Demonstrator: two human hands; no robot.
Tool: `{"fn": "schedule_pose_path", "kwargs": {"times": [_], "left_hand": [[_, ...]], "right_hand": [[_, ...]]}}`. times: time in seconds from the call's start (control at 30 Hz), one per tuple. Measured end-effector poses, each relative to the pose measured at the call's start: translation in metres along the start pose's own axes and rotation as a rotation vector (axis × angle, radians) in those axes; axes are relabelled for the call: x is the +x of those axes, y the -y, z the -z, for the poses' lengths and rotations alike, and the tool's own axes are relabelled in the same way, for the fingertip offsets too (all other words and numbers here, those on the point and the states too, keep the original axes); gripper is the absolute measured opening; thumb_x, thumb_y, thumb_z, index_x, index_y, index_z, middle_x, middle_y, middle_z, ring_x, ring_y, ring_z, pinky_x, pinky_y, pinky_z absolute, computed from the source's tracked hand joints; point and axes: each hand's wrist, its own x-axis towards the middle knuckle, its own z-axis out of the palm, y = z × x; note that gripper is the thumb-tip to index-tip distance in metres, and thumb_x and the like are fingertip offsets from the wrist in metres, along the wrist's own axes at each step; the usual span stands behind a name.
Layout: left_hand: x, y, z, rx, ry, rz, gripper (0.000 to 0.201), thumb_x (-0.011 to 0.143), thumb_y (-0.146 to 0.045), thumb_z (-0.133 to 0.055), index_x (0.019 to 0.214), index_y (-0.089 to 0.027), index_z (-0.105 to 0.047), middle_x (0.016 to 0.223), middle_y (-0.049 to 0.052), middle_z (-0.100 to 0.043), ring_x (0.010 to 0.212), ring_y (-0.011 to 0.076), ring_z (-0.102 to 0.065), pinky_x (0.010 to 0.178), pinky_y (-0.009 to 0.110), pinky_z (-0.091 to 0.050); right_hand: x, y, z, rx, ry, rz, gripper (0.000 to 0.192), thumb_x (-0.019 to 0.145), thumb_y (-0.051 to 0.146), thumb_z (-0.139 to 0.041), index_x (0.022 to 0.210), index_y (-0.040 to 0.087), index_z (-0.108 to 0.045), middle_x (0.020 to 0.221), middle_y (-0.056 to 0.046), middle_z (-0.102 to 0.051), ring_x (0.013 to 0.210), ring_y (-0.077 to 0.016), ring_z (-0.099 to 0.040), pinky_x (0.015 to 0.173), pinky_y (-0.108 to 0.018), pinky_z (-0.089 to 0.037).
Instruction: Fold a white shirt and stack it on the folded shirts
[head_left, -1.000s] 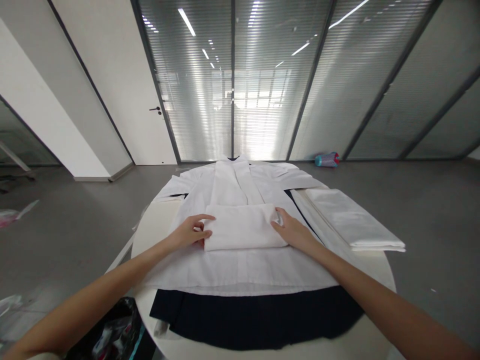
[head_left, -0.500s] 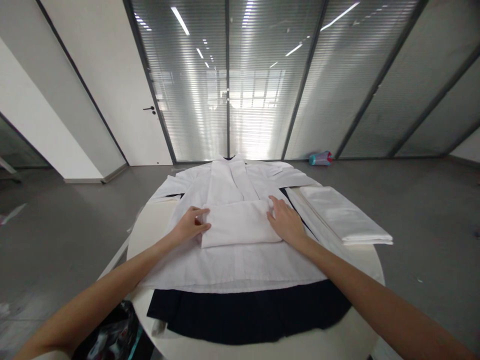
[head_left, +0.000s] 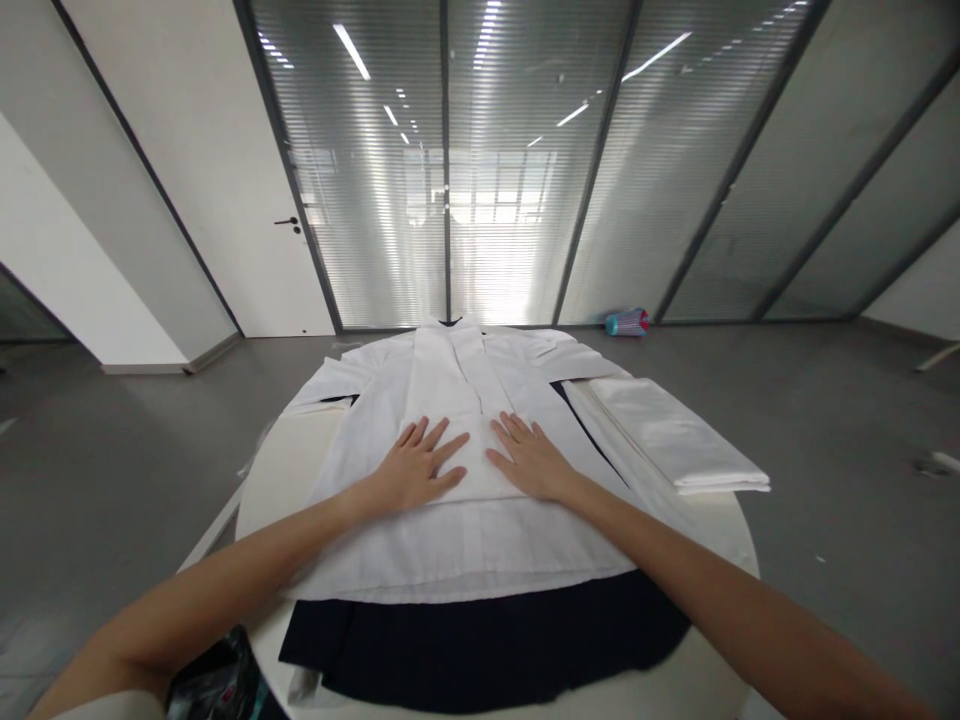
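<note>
A white garment (head_left: 465, 560) with spread sleeves and a collar at the far end lies flat on the round white table (head_left: 645, 690). A folded white cloth panel (head_left: 480, 478) crosses its middle. My left hand (head_left: 424, 465) rests palm down on the left part of this panel, fingers spread. On the right part, my right hand (head_left: 529, 458) also lies flat with its fingers apart. Neither hand grips anything. Under the white garment, a dark navy cloth (head_left: 480, 650) shows along the near side and in slivers by the sleeves.
At the table's right lies a folded white cloth (head_left: 679, 432), its corner past the edge. A black plastic bag (head_left: 217, 680) with things in it is at the lower left. On the floor by the glass wall (head_left: 510, 180) sits a blue and red package (head_left: 627, 322).
Both hands have left the ends of the folded panel and moved inward onto its top. Their fingers are now spread flat. The view has shifted slightly.
</note>
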Motion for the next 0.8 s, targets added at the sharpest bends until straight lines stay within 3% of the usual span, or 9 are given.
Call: {"fn": "schedule_pose_path", "kwargs": {"times": [0.07,0.17,0.27,0.33,0.47,0.6,0.7,0.8], "left_hand": [[-0.001,0.003,-0.001,-0.023,0.024,0.014,0.061,0.097,-0.064,-0.034,0.153,-0.041,-0.028,0.162,0.006,-0.025,0.147,0.0402,-0.021,0.115,0.059,-0.023],[-0.001,0.002,0.001,-0.035,0.042,0.029,0.062,0.096,-0.065,-0.034,0.153,-0.042,-0.027,0.163,0.005,-0.024,0.148,0.0409,-0.018,0.116,0.059,-0.021],[0.0,-0.001,0.003,-0.039,0.045,0.03,0.062,0.096,-0.065,-0.034,0.154,-0.041,-0.027,0.162,0.005,-0.024,0.148,0.0414,-0.018,0.116,0.06,-0.02],[0.0,-0.001,0.003,-0.041,0.035,0.032,0.062,0.096,-0.065,-0.035,0.153,-0.041,-0.028,0.162,0.005,-0.024,0.148,0.0415,-0.018,0.116,0.061,-0.019],[0.0,0.0,0.0,-0.054,0.019,0.045,0.062,0.095,-0.065,-0.037,0.153,-0.042,-0.03,0.162,0.004,-0.025,0.148,0.0409,-0.019,0.116,0.062,-0.018],[0.001,0.002,-0.001,-0.09,0.008,0.045,0.062,0.095,-0.066,-0.039,0.152,-0.042,-0.032,0.162,0.003,-0.027,0.148,0.0388,-0.02,0.116,0.061,-0.018],[-0.001,0.005,0.009,-0.118,0.012,0.025,0.063,0.094,-0.065,-0.04,0.151,-0.036,-0.038,0.161,0.007,-0.029,0.147,0.0384,-0.023,0.115,0.06,-0.022],[-0.01,0.01,0.03,-0.097,-0.077,-0.103,0.065,0.09,-0.062,-0.052,0.144,-0.027,-0.049,0.159,0.012,-0.03,0.144,0.0368,-0.028,0.113,0.053,-0.029]], "right_hand": [[-0.002,0.001,0.002,0.006,-0.011,-0.007,0.075,0.099,0.061,-0.021,0.154,0.012,-0.032,0.162,-0.015,-0.021,0.15,-0.0293,-0.018,0.12,-0.054,-0.015],[-0.004,0.007,0.01,-0.024,-0.143,0.011,0.067,0.099,0.057,-0.027,0.148,0.014,-0.045,0.158,-0.015,-0.033,0.149,-0.0314,-0.022,0.12,-0.059,-0.008],[-0.005,0.014,0.019,0.027,-0.243,0.145,0.064,0.101,0.054,-0.027,0.147,0.014,-0.046,0.159,-0.013,-0.03,0.15,-0.027,-0.017,0.122,-0.051,-0.012],[-0.003,0.015,0.02,0.091,-0.184,0.216,0.066,0.101,0.057,-0.026,0.152,0.016,-0.039,0.162,-0.011,-0.022,0.151,-0.0245,-0.014,0.122,-0.047,-0.017],[0.003,0.008,0.011,0.105,-0.01,0.147,0.076,0.096,0.067,-0.026,0.155,0.019,-0.032,0.162,-0.011,-0.023,0.15,-0.0276,-0.017,0.121,-0.052,-0.016],[0.007,-0.002,0.004,0.134,-0.009,0.14,0.074,0.096,0.067,-0.028,0.154,0.02,-0.034,0.161,-0.011,-0.025,0.15,-0.0274,-0.019,0.121,-0.052,-0.016],[0.006,-0.008,0.015,0.14,-0.108,0.14,0.064,0.097,0.059,-0.037,0.146,0.02,-0.047,0.153,-0.013,-0.043,0.143,-0.0288,-0.035,0.119,-0.053,-0.022],[-0.008,-0.013,0.039,0.079,-0.235,0.057,0.049,0.092,0.05,-0.055,0.128,0.017,-0.06,0.126,-0.015,-0.064,0.117,-0.0314,-0.06,0.106,-0.052,-0.04]]}}
